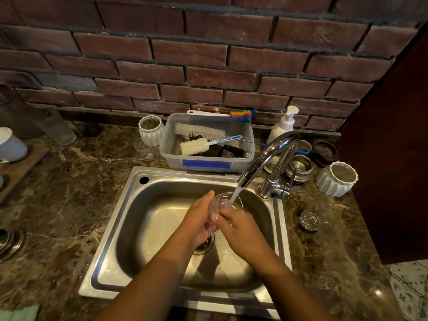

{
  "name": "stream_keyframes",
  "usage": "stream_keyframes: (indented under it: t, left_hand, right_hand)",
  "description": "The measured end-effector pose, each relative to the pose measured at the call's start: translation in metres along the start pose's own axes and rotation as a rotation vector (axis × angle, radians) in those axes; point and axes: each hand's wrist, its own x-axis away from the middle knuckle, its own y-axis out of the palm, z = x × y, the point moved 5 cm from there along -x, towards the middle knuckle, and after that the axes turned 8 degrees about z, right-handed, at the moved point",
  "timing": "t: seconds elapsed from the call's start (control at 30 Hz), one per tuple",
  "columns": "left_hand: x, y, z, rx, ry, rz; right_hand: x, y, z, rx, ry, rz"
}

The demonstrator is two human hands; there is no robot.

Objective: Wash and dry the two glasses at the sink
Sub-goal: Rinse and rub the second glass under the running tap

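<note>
A clear glass (221, 201) is held over the steel sink (148, 212), tilted with its mouth toward the tap, and water runs from the chrome faucet (266, 156) into it. My left hand (199, 218) grips the glass from the left side. My right hand (238, 225) holds its lower part from the right, thumb on the glass. A second clear glass (317, 215) lies on its side on the marble counter right of the sink.
A plastic tub (208, 164) with bottle brushes sits behind the sink, beside a soap pump bottle (283, 123). White ribbed pots (337, 179) (150, 129), a small glass (144, 150), steel lids (300, 167) and a green cloth (19, 313) at the lower left lie around the counter.
</note>
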Motion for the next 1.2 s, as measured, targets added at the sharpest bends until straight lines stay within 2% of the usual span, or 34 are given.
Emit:
stream_keyframes:
  t: [0.13, 0.2, 0.27, 0.33, 0.43, 0.57, 0.67, 0.77, 0.87, 1.0, 1.1, 1.2]
  left_hand:
    - [0.011, 0.007, 0.017, -0.217, 0.356, -0.004]
    - [0.015, 0.009, 0.022, -0.276, 0.45, -0.001]
    - [0.015, 0.008, 0.023, -0.296, 0.477, 0.002]
    - [0.014, 0.008, 0.022, -0.3, 0.444, 0.013]
    - [0.014, 0.011, 0.018, -0.247, 0.295, -0.028]
    - [0.017, 0.011, 0.013, -0.1, -0.014, -0.121]
    - [0.012, 0.004, 0.007, -0.063, -0.219, -0.098]
    - [0.011, -0.001, 0.001, -0.025, -0.301, -0.102]
    - [0.009, -0.001, -0.002, 0.046, -0.235, -0.053]
    - [0.011, 0.005, 0.0, 0.093, -0.099, -0.006]
    - [0.015, 0.008, 0.005, 0.026, 0.007, 0.029]
    - [0.016, 0.015, 0.012, -0.086, 0.149, -0.013]
  right_hand:
    - [-0.004, 0.003, 0.013, -0.398, 0.396, 0.098]
    - [-0.004, 0.004, 0.02, -0.696, 0.608, 0.094]
    - [-0.006, 0.002, 0.023, -0.843, 0.669, 0.072]
    - [-0.008, -0.001, 0.025, -0.756, 0.614, 0.038]
    - [-0.011, -0.006, 0.023, -0.486, 0.451, 0.014]
    - [-0.012, -0.014, 0.005, 0.001, 0.069, -0.076]
    - [-0.006, -0.014, -0.012, 0.442, -0.228, -0.181]
    - [-0.001, -0.009, -0.022, 0.684, -0.351, -0.237]
    - [0.002, -0.009, -0.025, 0.562, -0.312, -0.164]
    - [0.001, -0.006, -0.018, 0.321, -0.094, -0.034]
    - [-0.005, -0.005, -0.01, 0.127, 0.078, -0.01]
    - [-0.011, -0.008, -0.001, -0.087, 0.225, 0.042]
